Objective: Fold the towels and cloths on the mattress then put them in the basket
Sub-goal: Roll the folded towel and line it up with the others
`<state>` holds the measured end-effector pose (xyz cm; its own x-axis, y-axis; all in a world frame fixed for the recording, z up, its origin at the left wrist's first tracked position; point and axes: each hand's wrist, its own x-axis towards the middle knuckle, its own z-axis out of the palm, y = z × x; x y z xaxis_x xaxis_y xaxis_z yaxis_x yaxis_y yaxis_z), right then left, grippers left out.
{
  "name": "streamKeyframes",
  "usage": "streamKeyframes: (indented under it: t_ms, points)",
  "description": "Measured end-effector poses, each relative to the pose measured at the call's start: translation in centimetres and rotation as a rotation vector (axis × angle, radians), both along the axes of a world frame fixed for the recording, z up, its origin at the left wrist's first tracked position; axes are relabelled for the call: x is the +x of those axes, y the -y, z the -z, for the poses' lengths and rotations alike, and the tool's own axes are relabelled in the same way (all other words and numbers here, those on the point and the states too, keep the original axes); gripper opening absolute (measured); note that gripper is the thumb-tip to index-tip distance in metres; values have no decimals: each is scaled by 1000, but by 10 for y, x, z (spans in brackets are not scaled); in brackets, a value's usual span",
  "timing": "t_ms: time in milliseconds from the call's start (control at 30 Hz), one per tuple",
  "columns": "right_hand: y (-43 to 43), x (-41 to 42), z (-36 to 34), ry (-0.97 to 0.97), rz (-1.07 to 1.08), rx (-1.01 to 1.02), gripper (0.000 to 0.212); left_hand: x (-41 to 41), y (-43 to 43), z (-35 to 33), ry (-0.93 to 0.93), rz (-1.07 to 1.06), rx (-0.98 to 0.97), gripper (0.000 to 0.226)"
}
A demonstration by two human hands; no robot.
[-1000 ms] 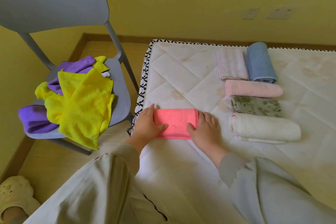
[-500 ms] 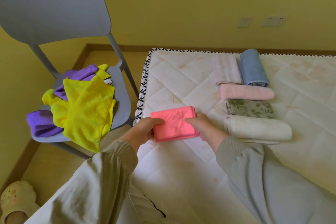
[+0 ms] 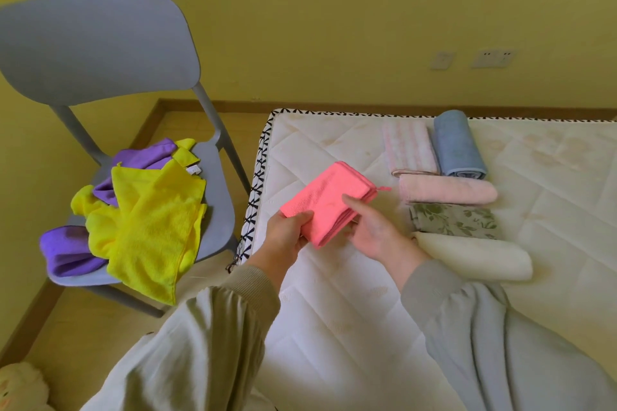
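A folded coral-pink cloth [image 3: 329, 200] is held tilted above the white quilted mattress [image 3: 310, 150]. My left hand [image 3: 287, 235] grips its near left corner, thumb on top. My right hand [image 3: 374, 233] holds its right edge, thumb on top and fingers underneath. On the mattress to the right lie folded towels: a pink striped one [image 3: 409, 148], a blue roll [image 3: 459, 148], a pale pink one [image 3: 447, 190], a green floral one [image 3: 455, 222] and a cream one [image 3: 474, 255]. No basket is in view.
A grey chair [image 3: 100, 53] stands on the floor left of the mattress, its seat piled with unfolded yellow cloths [image 3: 150, 227] and purple cloths [image 3: 71, 252]. A yellow wall with sockets [image 3: 494, 58] runs behind. A slipper [image 3: 20, 389] shows at bottom left.
The pink cloth lay flat on the mattress under both my hands; they have picked it up and it now hangs tilted in the air, further from me and to the right.
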<state>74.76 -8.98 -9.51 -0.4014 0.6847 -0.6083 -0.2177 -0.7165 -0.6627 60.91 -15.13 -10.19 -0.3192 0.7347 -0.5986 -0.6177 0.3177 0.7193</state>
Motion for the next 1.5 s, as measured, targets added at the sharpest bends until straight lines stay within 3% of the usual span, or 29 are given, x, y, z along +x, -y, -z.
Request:
streamKeyframes:
  t_ms: [167, 200, 267, 333, 367, 467, 567, 667, 767, 867, 1000, 1067, 1133, 1200, 1267, 1333, 1433, 1500]
  points:
    - [-23, -9, -4, 200, 176, 187, 17, 14, -19, 0, -149, 31, 14, 27]
    - [-33, -7, -5, 276, 194, 251, 18, 16, -26, 1, -257, 52, -5, 28]
    - [-53, -2, -8, 445, 223, 368, 17, 14, -41, 11, -680, 192, -113, 40]
    - [-71, 6, -13, 555, 212, 434, 11, 9, -54, 26, -1170, 517, -259, 56]
    - [-80, 10, -15, 580, 199, 468, 11, 8, -60, 34, -1314, 675, -312, 62]
    - [-111, 22, -20, 687, 169, 585, 8, 12, -78, 52, -1519, 918, -369, 63]
    - [-147, 37, -21, 806, 132, 631, 14, 27, -88, 64, -1674, 896, -424, 63]
    - [-192, 49, -23, 852, 178, 648, 10, 28, -97, 76, -1830, 844, -332, 67]
    - [-237, 63, -20, 831, 245, 638, 16, 16, -114, 82, -1900, 901, -183, 71]
    - [-267, 79, -12, 912, 166, 614, 15, 10, -119, 88, -1896, 894, -116, 69]
    - [-282, 89, -3, 784, 92, 501, 18, 9, -117, 94, -1877, 841, -68, 66]
    - [-282, 88, 0, 717, 58, 444, 30, 10, -118, 93, -1865, 836, -59, 66]
    - [-282, 88, 3, 780, 2, 445, 32, 11, -118, 93, -1864, 834, -57, 67]
    - [-282, 87, 6, 970, -92, 491, 29, 11, -118, 93, -1868, 831, -58, 67]
    - [-278, 86, 9, 1218, -155, 600, 28, 11, -119, 92, -1874, 827, -58, 67]
    - [-271, 84, 12, 1339, -111, 759, 33, 12, -119, 91, -1877, 829, -57, 67]
    - [-254, 75, 12, 1592, -101, 1199, 50, 12, -118, 91, -1871, 834, -61, 67]
    - [-244, 67, 18, 1659, -258, 1438, 49, 12, -118, 91, -1865, 837, -61, 67]
